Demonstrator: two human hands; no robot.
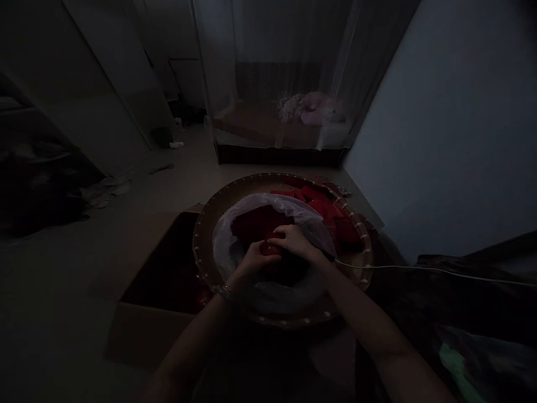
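Observation:
Over the open mouth of a whitish plastic bag (277, 299), my left hand (251, 262) and my right hand (296, 240) meet around a small, shiny, rounded red object (271, 247). Fingers of both hands curl against it, and its exact kind is too dark to make out. Inside the bag lies dark red material (255, 219). The bag sits in a round woven bamboo tray (204, 224). Several red, flat, folded pieces (319, 202) rest at the tray's far right side. A thin pale cable (394, 267) runs from near my right wrist.
An open cardboard box (146, 324) stands left of the tray, with something red and shiny inside. Beyond the tray is a bed with sheer netting (272, 134). A pale wall (440, 140) rises on the right. Dark cloth (474, 291) lies at the lower right.

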